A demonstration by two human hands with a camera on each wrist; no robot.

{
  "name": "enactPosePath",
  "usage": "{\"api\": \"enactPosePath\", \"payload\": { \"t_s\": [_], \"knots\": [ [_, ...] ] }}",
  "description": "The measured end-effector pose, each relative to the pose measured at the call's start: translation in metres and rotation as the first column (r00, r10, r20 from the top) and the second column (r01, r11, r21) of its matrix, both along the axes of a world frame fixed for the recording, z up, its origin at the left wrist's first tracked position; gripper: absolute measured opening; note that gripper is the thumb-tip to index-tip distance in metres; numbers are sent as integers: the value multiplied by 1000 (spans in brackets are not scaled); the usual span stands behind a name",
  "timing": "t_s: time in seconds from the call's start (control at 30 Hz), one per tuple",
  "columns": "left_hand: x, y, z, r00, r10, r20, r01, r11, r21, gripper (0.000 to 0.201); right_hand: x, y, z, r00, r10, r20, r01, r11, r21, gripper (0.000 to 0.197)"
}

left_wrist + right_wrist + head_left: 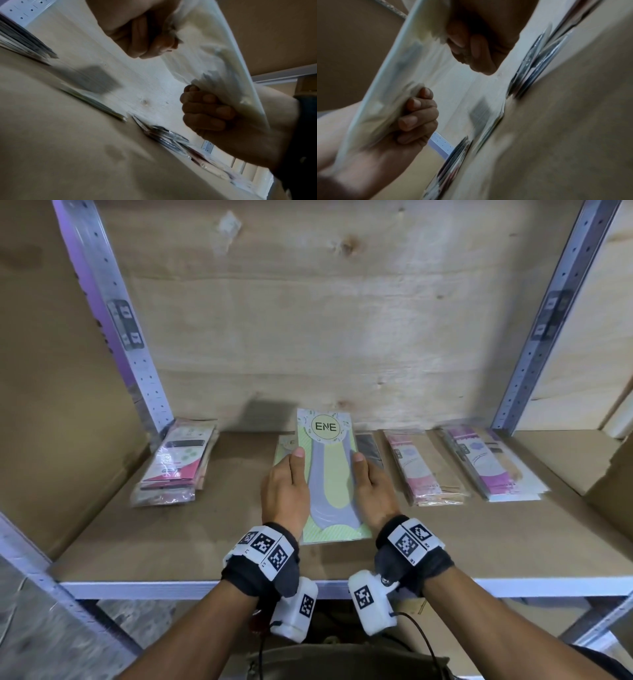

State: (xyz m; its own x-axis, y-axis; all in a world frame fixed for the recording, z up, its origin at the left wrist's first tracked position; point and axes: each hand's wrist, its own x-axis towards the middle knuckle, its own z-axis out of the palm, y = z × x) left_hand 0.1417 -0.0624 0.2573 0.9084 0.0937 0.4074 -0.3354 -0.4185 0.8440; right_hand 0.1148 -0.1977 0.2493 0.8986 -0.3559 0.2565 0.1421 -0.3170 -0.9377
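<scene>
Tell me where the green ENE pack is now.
In the head view, the ENE pack is held over the middle of the shelf, between the left hand and right hand.

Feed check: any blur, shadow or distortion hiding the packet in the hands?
Head view: packet sharp, label readable, shadow cast on the back board, posts splayed by the wide lens. Left wrist view: dim, shelf and stacks smeared by motion blur. Right wrist view: blurriest, packet underside streaked.

The pale green ENE sock pack [330, 474], lilac socks showing, is held lengthwise above the shelf's middle.
</scene>
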Motion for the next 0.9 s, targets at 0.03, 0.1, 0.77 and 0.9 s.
{"api": "enactPosePath", "payload": {
  "t_s": [0.03,0.1,0.77,0.9],
  "knots": [
    [1,0,1,1000,-18,8,18,999,-29,50,0,0,1,1000,11,-8,-11,1000,28,45],
    [1,0,1,998,-55,11,55,994,-98,52,-2,2,2,999,27,-30,-25,997,78,43],
    [1,2,2,998,29,-56,-24,996,81,60,-3,1,5,999,-34,22,35,997,-63,45],
    [3,-5,1,998,-37,-58,28,988,-150,57,-3,1,9,1000,-13,-12,14,997,82,47]
  ]
}}
